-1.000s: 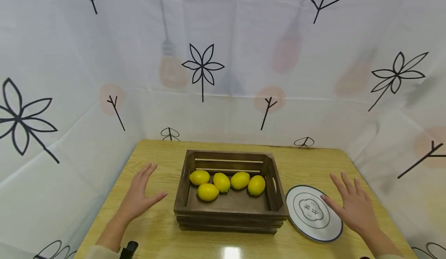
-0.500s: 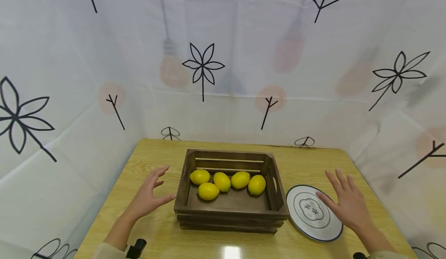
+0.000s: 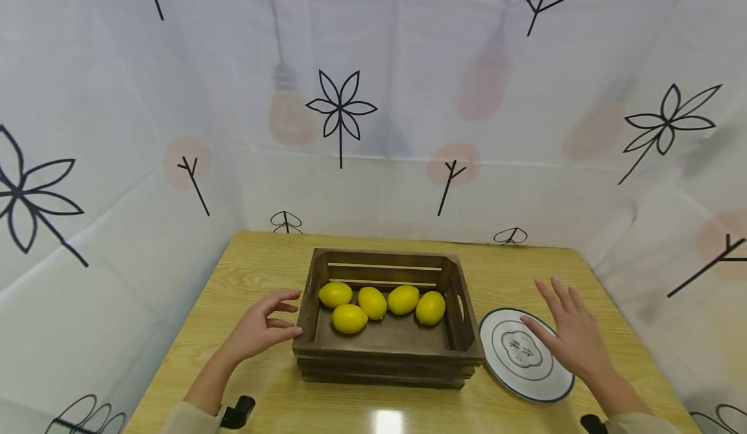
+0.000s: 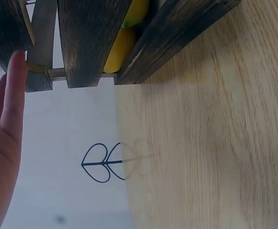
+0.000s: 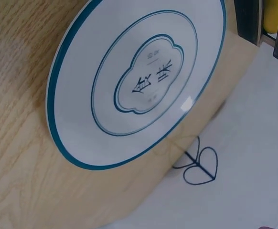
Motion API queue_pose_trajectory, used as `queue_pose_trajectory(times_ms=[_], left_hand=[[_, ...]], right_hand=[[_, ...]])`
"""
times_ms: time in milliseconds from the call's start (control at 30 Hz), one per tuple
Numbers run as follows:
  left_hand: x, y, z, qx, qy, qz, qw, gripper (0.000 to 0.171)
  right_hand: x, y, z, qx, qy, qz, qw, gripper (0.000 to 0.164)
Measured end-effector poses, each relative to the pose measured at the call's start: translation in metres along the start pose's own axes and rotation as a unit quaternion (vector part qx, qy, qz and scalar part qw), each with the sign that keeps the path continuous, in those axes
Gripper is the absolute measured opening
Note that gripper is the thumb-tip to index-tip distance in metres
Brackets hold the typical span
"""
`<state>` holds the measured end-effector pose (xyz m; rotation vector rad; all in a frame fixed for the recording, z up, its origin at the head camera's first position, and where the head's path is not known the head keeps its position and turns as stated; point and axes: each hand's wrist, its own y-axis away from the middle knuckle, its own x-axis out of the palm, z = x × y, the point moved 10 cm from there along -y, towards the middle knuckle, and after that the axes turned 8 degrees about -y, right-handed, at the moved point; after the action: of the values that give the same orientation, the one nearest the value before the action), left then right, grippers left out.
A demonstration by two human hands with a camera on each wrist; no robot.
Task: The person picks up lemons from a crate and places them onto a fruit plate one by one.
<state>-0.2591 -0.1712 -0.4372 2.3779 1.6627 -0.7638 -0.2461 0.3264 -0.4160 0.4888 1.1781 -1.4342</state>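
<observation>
A dark brown wooden crate (image 3: 385, 366) stands mid-table with several yellow lemons (image 3: 349, 319) lying in its back half. My left hand (image 3: 261, 327) is at the crate's left side, thumb tip and fingertips right at the rim. The left wrist view has that hand's fingers (image 4: 14, 102) extended beside the crate's slats (image 4: 89, 43). To the right of the crate lies a white plate (image 3: 506, 370) with a blue rim and a printed centre. My right hand (image 3: 576, 338) hovers over the plate's right side, fingers spread, holding nothing.
The light wood table (image 3: 262, 395) carries the crate and plate, which sit close together at the crate's right front corner. White patterned cloth (image 3: 385, 194) hangs behind the table and along both sides.
My left hand has moved right up to the crate's left rim, its fingers bending a little more. My right hand has drifted slightly left over the plate. Crate, lemons and plate stay put.
</observation>
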Motion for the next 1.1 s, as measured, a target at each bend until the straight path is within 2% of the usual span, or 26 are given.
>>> queue_pose_trajectory(times_ms=[167,367,833,1100], left_hand=[[0.006,0.000,0.002,-0.012,0.019,0.022,0.9995,0.063],[0.006,0.000,0.005,-0.024,0.032,0.022,0.9990,0.062],[0.008,0.002,0.008,-0.026,0.061,0.020,0.9976,0.062],[0.008,0.002,0.008,-0.027,0.061,0.019,0.9976,0.062]], right_hand=[[0.000,-0.004,0.006,-0.005,-0.014,0.002,1.000,0.076],[0.001,-0.011,0.016,-0.015,-0.044,0.013,0.999,0.077],[0.004,-0.030,0.038,-0.027,-0.126,0.021,0.991,0.075],[0.005,-0.038,0.047,-0.039,-0.144,0.025,0.989,0.073]])
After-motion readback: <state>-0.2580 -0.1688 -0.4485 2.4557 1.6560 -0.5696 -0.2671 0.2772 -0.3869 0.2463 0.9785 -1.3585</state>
